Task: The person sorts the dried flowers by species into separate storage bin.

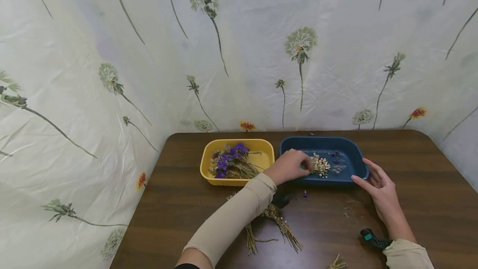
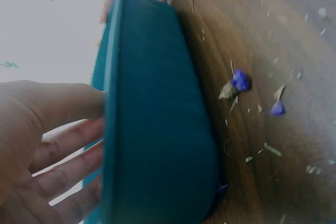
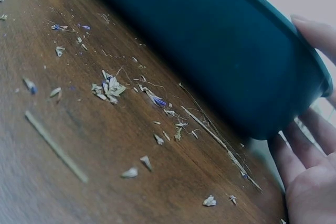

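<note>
A blue tray (image 1: 315,180) stands toward the back of the table, holding a heap of small whitish dried flowers (image 1: 320,166) and some purple bits. My left hand (image 1: 289,166) reaches into its left part, fingers curled down beside the heap. In the left wrist view the thumb (image 2: 68,103) and fingers pass behind the tray's rim, so their tips are hidden. At the tray's right end my right hand (image 1: 382,190) grips the front corner, its thumb at the rim. The right wrist view shows fingers (image 3: 310,140) against the corner's lower side.
A yellow tray (image 1: 224,182) with purple dried flowers (image 1: 233,159) stands left of the blue one. Tied dried stems (image 1: 285,227) lie in front, partly under my left forearm. Loose petals and stem bits (image 3: 110,87) litter the wooden table (image 1: 422,177). A flower-patterned sheet (image 1: 257,53) hangs behind.
</note>
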Motion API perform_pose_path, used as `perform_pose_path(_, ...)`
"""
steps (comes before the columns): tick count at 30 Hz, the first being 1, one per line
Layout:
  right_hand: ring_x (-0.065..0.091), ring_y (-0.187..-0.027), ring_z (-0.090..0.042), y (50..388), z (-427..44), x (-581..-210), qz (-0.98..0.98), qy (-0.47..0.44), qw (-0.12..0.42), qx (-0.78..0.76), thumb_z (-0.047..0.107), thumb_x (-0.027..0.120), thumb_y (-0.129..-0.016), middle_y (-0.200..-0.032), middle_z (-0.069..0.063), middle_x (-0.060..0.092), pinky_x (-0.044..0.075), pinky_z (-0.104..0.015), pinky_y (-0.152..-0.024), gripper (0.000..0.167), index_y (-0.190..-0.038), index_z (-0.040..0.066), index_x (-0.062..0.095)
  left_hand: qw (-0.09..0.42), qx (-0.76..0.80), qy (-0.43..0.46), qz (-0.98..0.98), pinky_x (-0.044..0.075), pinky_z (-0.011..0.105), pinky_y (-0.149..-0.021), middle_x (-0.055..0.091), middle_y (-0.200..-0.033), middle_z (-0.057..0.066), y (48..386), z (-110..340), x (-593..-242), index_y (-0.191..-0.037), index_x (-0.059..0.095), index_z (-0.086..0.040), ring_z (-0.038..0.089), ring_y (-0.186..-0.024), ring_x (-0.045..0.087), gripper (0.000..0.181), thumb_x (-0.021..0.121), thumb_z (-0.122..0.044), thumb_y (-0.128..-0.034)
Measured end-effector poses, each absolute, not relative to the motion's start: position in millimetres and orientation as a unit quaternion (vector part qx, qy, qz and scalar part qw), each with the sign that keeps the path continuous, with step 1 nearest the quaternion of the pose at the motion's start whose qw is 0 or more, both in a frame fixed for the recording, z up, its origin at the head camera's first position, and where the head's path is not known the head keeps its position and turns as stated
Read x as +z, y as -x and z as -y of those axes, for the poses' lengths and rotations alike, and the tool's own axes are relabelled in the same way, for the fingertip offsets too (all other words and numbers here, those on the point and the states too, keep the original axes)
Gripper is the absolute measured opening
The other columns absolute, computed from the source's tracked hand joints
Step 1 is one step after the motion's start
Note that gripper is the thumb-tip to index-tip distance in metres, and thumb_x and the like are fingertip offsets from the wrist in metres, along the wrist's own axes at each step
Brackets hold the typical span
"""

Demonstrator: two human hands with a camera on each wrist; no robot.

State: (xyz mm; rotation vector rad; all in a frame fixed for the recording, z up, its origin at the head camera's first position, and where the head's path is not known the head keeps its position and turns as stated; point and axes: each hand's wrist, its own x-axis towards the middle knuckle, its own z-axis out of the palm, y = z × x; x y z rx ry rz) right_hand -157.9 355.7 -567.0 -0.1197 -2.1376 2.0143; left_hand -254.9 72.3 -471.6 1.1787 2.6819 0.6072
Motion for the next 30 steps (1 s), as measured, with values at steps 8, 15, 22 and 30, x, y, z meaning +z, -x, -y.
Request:
perform_pose_path(8, 0.033, -0.150, -0.001, 159, -356, -568, 0.721, 0.037, 0.105, 0.684, 0.011, 0.069, -0.099, -0.171, 0.008, 0.027, 0.040, 0.001, -0.095, 0.071, -0.161, 0.023, 0.038, 0.048, 0.192, -0.476, -0.857, 0.048, 0.012, -0.092, 0.074, -0.112, -0.010, 225, -52, -464, -0.111, 0.078, -0.021, 0.004, -0.105, 0.067, 0.014, 0.074, -0.023, -0.0976)
perform_pose_path(15, 0.032, -0.151, -0.001, 158, -356, -569, 0.721, 0.034, 0.107, 0.684, 0.010, 0.068, -0.099, -0.171, 0.009, 0.028, 0.039, 0.001, -0.097, 0.070, -0.161, 0.022, 0.037, 0.077, 0.142, -0.581, -0.798, 0.042, 0.008, -0.100, 0.071, -0.120, -0.013, 182, -40, -459, -0.117, 0.077, -0.023, -0.002, -0.113, 0.062, 0.024, 0.073, -0.013, -0.0959)
perform_pose_path(22, 0.034, -0.148, 0.001, 159, -355, -568, 0.720, 0.028, 0.113, 0.684, 0.009, 0.069, -0.099, -0.170, 0.008, 0.030, 0.040, 0.001, -0.096, 0.070, -0.161, 0.020, 0.038, 0.187, 0.097, -0.670, -0.712, 0.037, 0.004, -0.102, 0.067, -0.132, -0.016, 144, -38, -463, -0.121, 0.077, -0.025, -0.007, -0.120, 0.053, 0.040, 0.064, 0.002, -0.0948)
perform_pose_path(30, 0.031, -0.151, 0.000, 157, -354, -568, 0.714, 0.029, 0.108, 0.691, 0.009, 0.068, -0.099, -0.170, 0.009, 0.029, 0.040, 0.001, -0.096, 0.070, -0.161, 0.020, 0.038, 0.252, 0.042, -0.713, -0.653, 0.037, 0.004, -0.102, 0.063, -0.142, -0.017, 124, -45, -487, -0.115, 0.079, -0.028, -0.005, -0.123, 0.052, 0.038, 0.062, 0.001, -0.0978)
